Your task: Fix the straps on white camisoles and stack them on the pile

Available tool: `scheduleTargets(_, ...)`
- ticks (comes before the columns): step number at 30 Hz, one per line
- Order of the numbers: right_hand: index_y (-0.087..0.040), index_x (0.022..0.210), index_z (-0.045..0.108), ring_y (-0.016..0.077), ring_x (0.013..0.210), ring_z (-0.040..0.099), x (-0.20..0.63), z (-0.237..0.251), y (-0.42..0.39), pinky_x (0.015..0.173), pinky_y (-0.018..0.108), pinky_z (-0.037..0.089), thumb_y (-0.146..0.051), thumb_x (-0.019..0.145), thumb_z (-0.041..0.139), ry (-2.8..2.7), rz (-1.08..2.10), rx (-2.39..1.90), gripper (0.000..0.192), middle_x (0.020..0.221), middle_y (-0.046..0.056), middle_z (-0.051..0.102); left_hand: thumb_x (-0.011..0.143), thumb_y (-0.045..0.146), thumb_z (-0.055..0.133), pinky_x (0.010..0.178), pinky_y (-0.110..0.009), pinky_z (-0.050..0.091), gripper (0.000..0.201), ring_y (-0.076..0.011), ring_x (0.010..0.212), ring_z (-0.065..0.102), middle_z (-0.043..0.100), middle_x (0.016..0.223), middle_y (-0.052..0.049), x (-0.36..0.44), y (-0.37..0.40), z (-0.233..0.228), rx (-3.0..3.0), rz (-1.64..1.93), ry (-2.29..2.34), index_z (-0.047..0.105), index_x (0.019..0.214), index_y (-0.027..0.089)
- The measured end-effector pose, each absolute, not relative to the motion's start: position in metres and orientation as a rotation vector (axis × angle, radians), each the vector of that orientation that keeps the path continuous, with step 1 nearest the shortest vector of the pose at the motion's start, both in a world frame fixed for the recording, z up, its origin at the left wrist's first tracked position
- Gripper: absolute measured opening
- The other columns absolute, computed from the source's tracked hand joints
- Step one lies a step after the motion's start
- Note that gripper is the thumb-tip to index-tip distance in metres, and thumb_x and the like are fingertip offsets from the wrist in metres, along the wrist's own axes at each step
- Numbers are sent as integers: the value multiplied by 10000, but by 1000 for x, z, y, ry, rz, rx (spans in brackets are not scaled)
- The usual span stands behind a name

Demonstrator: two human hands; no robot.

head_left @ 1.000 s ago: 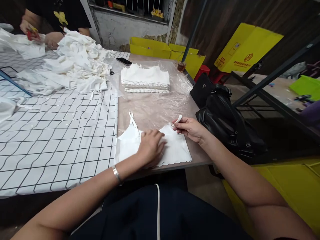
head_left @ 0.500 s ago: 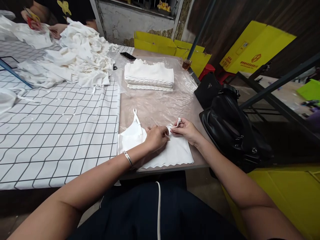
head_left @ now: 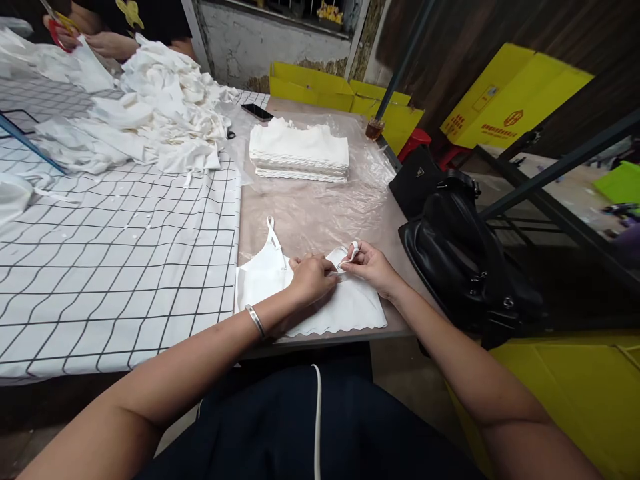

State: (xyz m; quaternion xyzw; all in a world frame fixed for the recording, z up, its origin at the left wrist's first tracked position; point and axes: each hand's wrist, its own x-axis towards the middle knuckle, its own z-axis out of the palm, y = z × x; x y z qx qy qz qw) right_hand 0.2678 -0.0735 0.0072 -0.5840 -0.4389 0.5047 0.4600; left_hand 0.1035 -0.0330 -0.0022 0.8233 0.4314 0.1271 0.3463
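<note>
A white camisole with a wavy hem lies flat at the table's near edge. One thin strap loops up from its left cup, while the right strap is pinched in the fingers of my right hand. My left hand rests on the upper middle of the camisole, its fingers bent and closed on the fabric beside the right cup. The left fingertips are partly hidden. Beyond my hands sits a neat stack of folded white garments on clear plastic sheeting.
A heap of white garments covers the far left of the checked cloth. A co-worker's hand holds red-handled scissors. A phone, a glass of brown drink, black bags and yellow boxes stand around.
My right hand has lowered slightly with the strap, and more of the right cup shows. My left hand has barely moved. The co-worker's hands and scissors have shifted.
</note>
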Motion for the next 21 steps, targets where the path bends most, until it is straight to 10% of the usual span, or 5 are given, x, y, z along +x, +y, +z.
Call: scheduleTargets(21,-215,739,463,124,664,573,266,4,-78,636,256,429,-323,580,826,-1140,1207,-1465,411,709,-37,623,807,312,624,943,-514,270,172,-278,1020,531,677,875,-48,103,-32,-8,2051,424,1079,738,745,199)
